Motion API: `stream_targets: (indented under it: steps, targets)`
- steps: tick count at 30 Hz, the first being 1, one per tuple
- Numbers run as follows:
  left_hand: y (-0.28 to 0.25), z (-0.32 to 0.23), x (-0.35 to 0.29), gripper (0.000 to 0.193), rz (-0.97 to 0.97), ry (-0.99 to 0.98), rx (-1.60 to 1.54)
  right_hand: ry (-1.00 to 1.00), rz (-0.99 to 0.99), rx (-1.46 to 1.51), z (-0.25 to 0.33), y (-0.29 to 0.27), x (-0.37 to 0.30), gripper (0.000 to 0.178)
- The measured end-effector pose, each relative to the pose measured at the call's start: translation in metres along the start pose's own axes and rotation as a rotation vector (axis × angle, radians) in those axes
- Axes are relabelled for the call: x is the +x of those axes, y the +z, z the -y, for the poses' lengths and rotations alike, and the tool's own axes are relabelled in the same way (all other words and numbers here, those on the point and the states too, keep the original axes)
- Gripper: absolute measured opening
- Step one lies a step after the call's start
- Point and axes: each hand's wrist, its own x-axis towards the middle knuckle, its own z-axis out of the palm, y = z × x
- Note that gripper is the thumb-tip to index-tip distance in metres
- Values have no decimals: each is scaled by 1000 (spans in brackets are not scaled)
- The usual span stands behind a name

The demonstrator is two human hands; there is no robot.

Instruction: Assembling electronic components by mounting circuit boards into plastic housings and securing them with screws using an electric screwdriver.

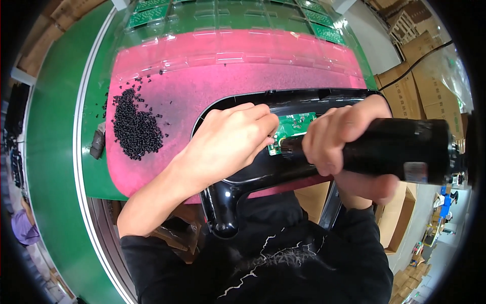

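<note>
The right hand (pixel 335 137), wrapped round the black driver (pixel 397 147), would best hold it clear of the left hand (pixel 235 133), whose bunched fingers' contents I cannot tell, and square to the green board (pixel 296 124) inside the black housing (pixel 268 175).

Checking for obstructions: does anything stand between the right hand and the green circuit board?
Only the black tool in the right hand, its nose over the circuit board; the left hand is at the board's left.
</note>
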Motion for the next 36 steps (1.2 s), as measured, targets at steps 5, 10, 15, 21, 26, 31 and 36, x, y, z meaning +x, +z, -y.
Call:
stream_targets:
  steps: [5, 10, 15, 21, 26, 31, 36]
  targets:
    - [-1, -1, 2, 16, 10, 65, -124, -175, -22, 61, 22, 1, 15, 69]
    - [0, -1, 4, 16, -33, 44, -258, -206, -54, 88, 22, 0, 13, 64]
    - [-3, -2, 8, 13, -2, -30, -486, -261, -73, 92, 27, -7, 11, 60]
    - [-8, -11, 6, 25, -41, 37, -414, -277, -88, 163, 35, -14, 2, 59]
    - [1, -8, 8, 55, 54, -95, -208, -209, -87, -42, 32, -47, -6, 67]
    - [0, -11, 6, 59, 150, -146, -126, -46, -309, -186, 32, -52, -15, 68]
    - [-3, -12, 10, 55, 228, -158, -66, -12, -347, -166, 24, -53, -14, 68]
